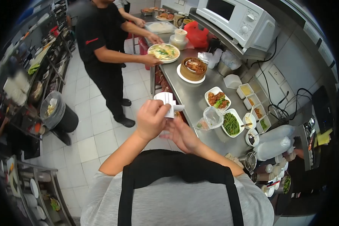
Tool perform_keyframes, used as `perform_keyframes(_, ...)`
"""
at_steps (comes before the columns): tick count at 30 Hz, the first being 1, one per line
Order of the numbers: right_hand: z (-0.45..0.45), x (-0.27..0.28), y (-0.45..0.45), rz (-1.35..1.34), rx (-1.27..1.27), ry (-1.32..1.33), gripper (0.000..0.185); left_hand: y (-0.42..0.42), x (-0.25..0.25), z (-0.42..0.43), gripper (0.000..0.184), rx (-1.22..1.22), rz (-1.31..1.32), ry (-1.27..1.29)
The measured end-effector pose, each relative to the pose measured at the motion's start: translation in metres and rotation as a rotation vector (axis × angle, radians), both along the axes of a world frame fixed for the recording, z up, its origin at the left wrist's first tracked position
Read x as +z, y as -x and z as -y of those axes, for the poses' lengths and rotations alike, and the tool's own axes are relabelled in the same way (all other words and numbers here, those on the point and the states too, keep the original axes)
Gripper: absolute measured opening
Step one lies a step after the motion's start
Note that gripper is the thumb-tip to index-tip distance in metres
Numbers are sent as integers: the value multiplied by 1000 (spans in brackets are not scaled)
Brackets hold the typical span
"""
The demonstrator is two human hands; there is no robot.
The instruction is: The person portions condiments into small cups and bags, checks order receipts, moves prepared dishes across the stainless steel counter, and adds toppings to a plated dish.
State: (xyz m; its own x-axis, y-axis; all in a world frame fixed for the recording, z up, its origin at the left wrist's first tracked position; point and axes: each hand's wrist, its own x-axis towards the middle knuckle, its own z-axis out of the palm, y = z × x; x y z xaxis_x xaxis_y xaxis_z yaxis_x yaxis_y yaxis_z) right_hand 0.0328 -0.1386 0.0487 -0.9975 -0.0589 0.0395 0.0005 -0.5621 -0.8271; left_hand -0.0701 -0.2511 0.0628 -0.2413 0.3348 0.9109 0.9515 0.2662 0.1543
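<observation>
From where I stand, the person at the counter (195,94) has a white slip (163,98) raised in front of the chest, just off the counter's edge and above the tiled floor (87,147). The left hand (150,115) holds it, fingers curled and thumb and forefinger pinched over its face; part of the slip sticks out toward the counter. The right hand (182,133) is just beneath, palm up, fingers loosely spread; I cannot tell whether its fingertips touch the paper.

Nearest on the counter, to the right of the hands, is a clear cup (213,117), lying tilted against the dish of green beans (231,124). Just beyond sits a dish of meat (217,99) with some green on it. Further along, a bamboo steamer (193,69) rests on a white plate (182,78). Small tubs (248,101) of chopped food line up toward the wall, near two bowls with spoons in them.

Past the steamer, a co-worker (101,41) in black grips a round dish (164,52) of food by both sides, at the counter's edge. A microwave (233,19) stands on the shelf above.
</observation>
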Motion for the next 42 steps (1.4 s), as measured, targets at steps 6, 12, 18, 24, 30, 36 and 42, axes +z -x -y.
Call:
perform_keyframes(6, 1, -3, -9, -41, -224, 130, 29, -78, -18, 25, 33, -106, 138, 67)
perform_keyframes(12, -12, -10, -32, -201, -176, -583, 27, -65, -21, 58, 32, -282, 1011, -242)
perform_keyframes(18, 13, 46, -78, -432, -108, -1714, 24, -95, 1, 49, 34, -481, 1264, 199)
perform_keyframes(24, 18, 48, -100, -526, -4, -1632, 25, -93, -9, 67, 23, -351, 1424, -238)
perform_keyframes(30, 33, 66, -142, -350, 142, -1377, 21, -44, -1, 95, 22, -321, 1464, -445)
perform_keyframes(36, 19, 32, -138, -518, -50, -1155, 14, -20, -16, 95, 21, -253, 1489, -427)
perform_keyframes(42, 38, 26, -135, -332, -43, -796, 23, -25, -17, 116, 37, -336, 1426, -490)
